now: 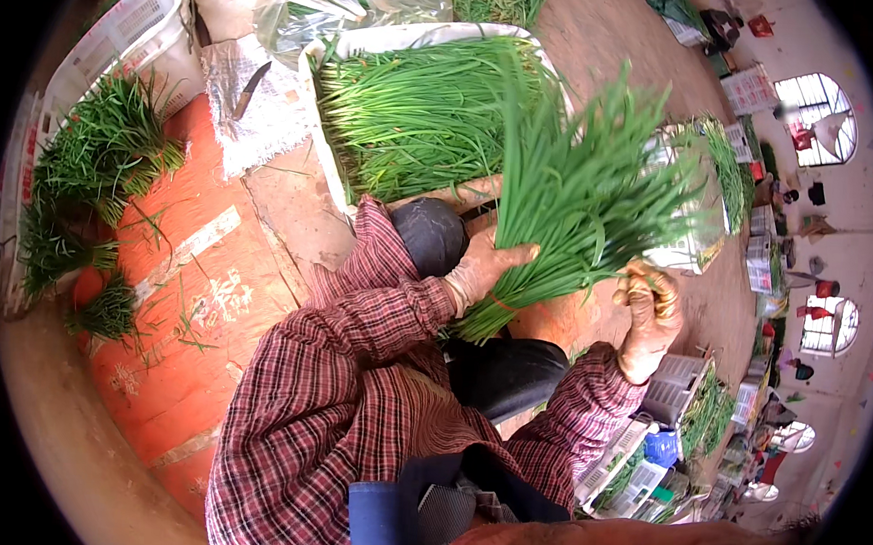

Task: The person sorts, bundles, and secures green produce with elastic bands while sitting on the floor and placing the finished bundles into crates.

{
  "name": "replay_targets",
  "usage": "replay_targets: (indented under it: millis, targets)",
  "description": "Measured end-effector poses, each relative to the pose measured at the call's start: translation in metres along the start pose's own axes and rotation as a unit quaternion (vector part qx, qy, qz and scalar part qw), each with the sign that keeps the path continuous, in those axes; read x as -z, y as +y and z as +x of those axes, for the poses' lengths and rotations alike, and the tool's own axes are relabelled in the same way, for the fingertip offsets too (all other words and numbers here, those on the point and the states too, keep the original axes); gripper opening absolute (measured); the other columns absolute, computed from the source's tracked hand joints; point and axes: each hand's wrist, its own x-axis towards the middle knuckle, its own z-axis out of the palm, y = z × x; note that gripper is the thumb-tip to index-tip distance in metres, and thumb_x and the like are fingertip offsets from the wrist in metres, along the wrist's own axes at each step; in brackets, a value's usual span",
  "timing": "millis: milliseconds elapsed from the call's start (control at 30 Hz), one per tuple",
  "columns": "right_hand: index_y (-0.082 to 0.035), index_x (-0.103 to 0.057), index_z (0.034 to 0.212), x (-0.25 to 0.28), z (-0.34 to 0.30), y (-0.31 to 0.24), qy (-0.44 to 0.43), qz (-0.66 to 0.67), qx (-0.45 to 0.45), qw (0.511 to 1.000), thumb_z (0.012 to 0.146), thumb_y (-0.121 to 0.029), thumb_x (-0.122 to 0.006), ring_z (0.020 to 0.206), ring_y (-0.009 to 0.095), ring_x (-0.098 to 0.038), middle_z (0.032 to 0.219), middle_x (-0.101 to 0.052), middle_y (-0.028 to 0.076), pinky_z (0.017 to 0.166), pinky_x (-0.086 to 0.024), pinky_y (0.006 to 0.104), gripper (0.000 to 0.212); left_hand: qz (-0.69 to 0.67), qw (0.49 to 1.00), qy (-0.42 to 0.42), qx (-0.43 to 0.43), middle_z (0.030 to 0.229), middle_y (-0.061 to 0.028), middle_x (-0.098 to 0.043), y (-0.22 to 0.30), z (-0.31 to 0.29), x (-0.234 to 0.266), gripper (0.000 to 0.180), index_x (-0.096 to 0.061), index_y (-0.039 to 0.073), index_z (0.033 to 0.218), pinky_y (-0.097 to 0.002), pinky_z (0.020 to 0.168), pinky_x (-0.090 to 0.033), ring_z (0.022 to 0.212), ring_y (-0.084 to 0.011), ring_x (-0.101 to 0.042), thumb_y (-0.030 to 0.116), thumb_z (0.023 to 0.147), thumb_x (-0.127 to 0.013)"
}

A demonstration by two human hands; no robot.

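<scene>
A thick bunch of garlic chives (596, 192) fans out in front of me, stems toward my lap and leaves up and to the right. My left hand (488, 267), in a thin glove, is closed round its lower part. A reddish band (501, 303) shows on the stems. To the right, beside the leaves, my right hand (649, 306) has its fingers curled in a pinch; whether a leaf is between them I cannot make out. Just beyond my left hand stands a white crate (326, 161) filled with chives laid lengthwise (415, 106).
Loose chive clumps (101, 151) lie on an orange sheet (201, 321) at left, beside a white basket (126, 25). A knife (252, 89) rests on a white woven sack (233, 142). Behind the crate lies a clear plastic bag (390, 3). More crates (675, 385) line the right.
</scene>
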Motion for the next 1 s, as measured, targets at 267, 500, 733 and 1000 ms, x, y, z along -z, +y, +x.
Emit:
replay_targets:
  millis: [267, 500, 733, 1000]
  targets:
    - [0.0, -0.062, 0.105, -0.02, -0.007, 0.048, -0.035, 0.034, -0.143, 0.988, 0.089, -0.011, -0.063, 0.069, 0.009, -0.058, 0.086, -0.065, 0.005, 0.064, -0.047, 0.0206, 0.019, 0.036, 0.942, 0.15, -0.299, 0.103, -0.0077, -0.066, 0.177, 0.013, 0.073, 0.04, -0.061, -0.002, 0.108, -0.0329, 0.091, -0.046, 0.097, -0.019, -0.06, 0.012, 0.074, -0.076]
    - [-0.001, -0.063, 0.107, -0.058, -0.003, 0.078, -0.094, 0.025, -0.234, 0.967, 0.09, -0.006, -0.058, 0.066, 0.007, -0.056, 0.082, -0.063, 0.003, 0.063, -0.045, 0.0198, 0.019, 0.065, 0.783, 0.416, -0.458, 0.1, -0.0072, -0.065, 0.204, -0.056, 0.227, 0.042, -0.06, -0.003, 0.109, -0.0292, 0.082, -0.049, 0.086, -0.0163, -0.061, 0.016, 0.076, -0.077]
    - [0.0, -0.064, 0.108, -0.084, -0.003, 0.103, -0.126, -0.103, -0.266, 0.95, 0.089, -0.007, -0.059, 0.064, 0.006, -0.053, 0.078, -0.062, 0.0, 0.06, -0.044, 0.02, 0.021, -0.059, 0.724, 0.536, -0.429, 0.101, -0.0063, -0.066, 0.194, -0.125, 0.324, 0.03, -0.062, 0.0, 0.106, -0.0327, 0.08, -0.052, 0.087, -0.0186, -0.063, 0.013, 0.081, -0.071]
    - [0.001, -0.063, 0.106, -0.095, -0.018, 0.174, -0.14, 0.017, -0.373, 0.917, 0.089, -0.007, -0.059, 0.071, 0.006, -0.054, 0.083, -0.061, 0.001, 0.064, -0.043, 0.0196, 0.02, 0.116, 0.638, 0.514, -0.562, 0.116, -0.0076, -0.06, 0.308, -0.104, 0.349, 0.048, -0.055, -0.003, 0.12, -0.0344, 0.089, -0.049, 0.097, -0.0202, -0.059, 0.008, 0.077, -0.074]
